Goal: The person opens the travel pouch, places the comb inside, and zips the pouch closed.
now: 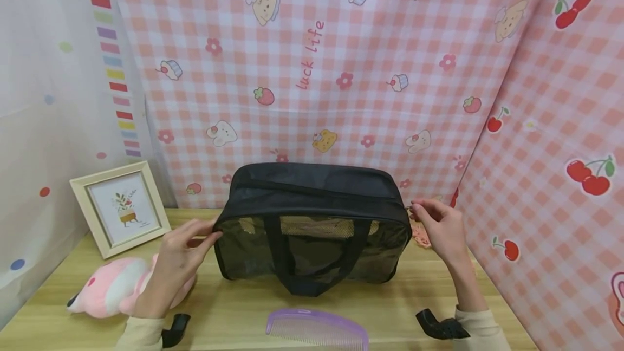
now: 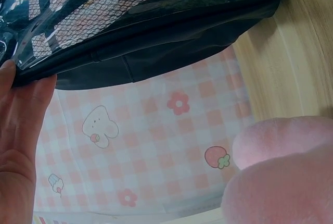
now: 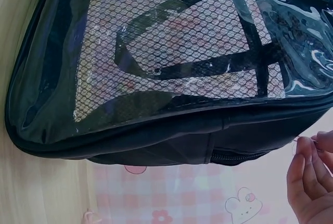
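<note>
A black toiletry bag [image 1: 312,256] with see-through sides and a mesh panel stands upright on the table, its strap handle [image 1: 307,288] hanging down in front. My left hand [image 1: 182,253] pinches the bag's upper left edge between thumb and fingers; the left wrist view shows these fingers [image 2: 39,99] on the black piping. At the other end, my right hand [image 1: 441,229] pinches a small, thin zipper pull [image 3: 297,139] just off the bag's right end. Zipper teeth [image 3: 237,157] show along the top near that end. The fingers partly hide the pull.
A purple comb [image 1: 317,324] lies in front of the bag. To the left are a pink plush toy [image 1: 112,288], partly behind my left forearm, and a framed picture [image 1: 122,207]. Something pink and lacy [image 1: 420,234] lies behind my right hand. Checked curtains [image 1: 312,112] enclose the table.
</note>
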`<state>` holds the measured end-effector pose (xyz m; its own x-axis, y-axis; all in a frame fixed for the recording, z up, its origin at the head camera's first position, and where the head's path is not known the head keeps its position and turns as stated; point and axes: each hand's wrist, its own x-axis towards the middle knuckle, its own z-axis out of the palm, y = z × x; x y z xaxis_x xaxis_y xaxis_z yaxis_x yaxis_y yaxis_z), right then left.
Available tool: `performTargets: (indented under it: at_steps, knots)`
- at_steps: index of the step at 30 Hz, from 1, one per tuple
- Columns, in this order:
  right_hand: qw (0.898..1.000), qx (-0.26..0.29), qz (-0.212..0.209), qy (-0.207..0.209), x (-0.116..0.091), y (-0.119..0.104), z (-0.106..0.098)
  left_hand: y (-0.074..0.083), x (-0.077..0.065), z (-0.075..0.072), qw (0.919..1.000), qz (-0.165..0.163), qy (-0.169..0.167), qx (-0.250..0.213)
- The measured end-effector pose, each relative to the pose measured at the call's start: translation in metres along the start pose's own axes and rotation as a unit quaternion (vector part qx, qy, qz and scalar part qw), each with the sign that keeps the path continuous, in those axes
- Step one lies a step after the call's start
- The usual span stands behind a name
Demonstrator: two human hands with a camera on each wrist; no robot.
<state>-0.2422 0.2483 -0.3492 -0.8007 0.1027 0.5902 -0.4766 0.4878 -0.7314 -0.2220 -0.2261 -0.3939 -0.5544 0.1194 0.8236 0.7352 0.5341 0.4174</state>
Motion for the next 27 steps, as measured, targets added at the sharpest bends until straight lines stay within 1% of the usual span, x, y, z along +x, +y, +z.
performTargets:
  at_steps: [4, 9, 15, 18, 21, 22, 23, 25, 27]
  knots:
    - [1.0, -0.012, -0.01, -0.004, 0.002, -0.001, -0.001, 0.001, 0.0, -0.001, 1.0, -0.004, -0.001, 0.001]
    - [1.0, -0.022, -0.016, -0.014, 0.004, -0.004, -0.002, 0.002, 0.0, 0.0, 1.0, 0.002, 0.0, 0.001]
    - [0.998, -0.042, -0.026, -0.027, 0.007, -0.009, -0.003, 0.003, 0.0, 0.0, 0.9999, -0.012, -0.005, 0.004]
    - [0.997, -0.058, -0.029, -0.033, 0.006, -0.029, -0.003, 0.003, -0.002, 0.001, 0.9999, -0.013, -0.003, 0.003]
    - [0.997, -0.059, -0.033, -0.04, 0.01, -0.034, -0.005, 0.002, -0.003, 0.004, 1.0, -0.006, 0.001, -0.001]
    - [0.996, -0.065, -0.037, -0.042, 0.011, -0.034, -0.005, 0.002, -0.003, 0.004, 1.0, 0.0, 0.004, -0.004]
    - [0.996, -0.065, -0.041, -0.044, 0.013, -0.029, -0.005, 0.002, -0.003, 0.004, 1.0, 0.001, 0.004, -0.004]
    - [0.995, -0.069, -0.046, -0.05, 0.016, -0.018, -0.004, 0.001, -0.001, 0.004, 0.9998, 0.015, 0.011, -0.008]
    - [0.994, -0.084, -0.052, -0.053, 0.018, -0.018, -0.003, 0.0, 0.0, 0.002, 0.9995, 0.025, 0.018, -0.011]
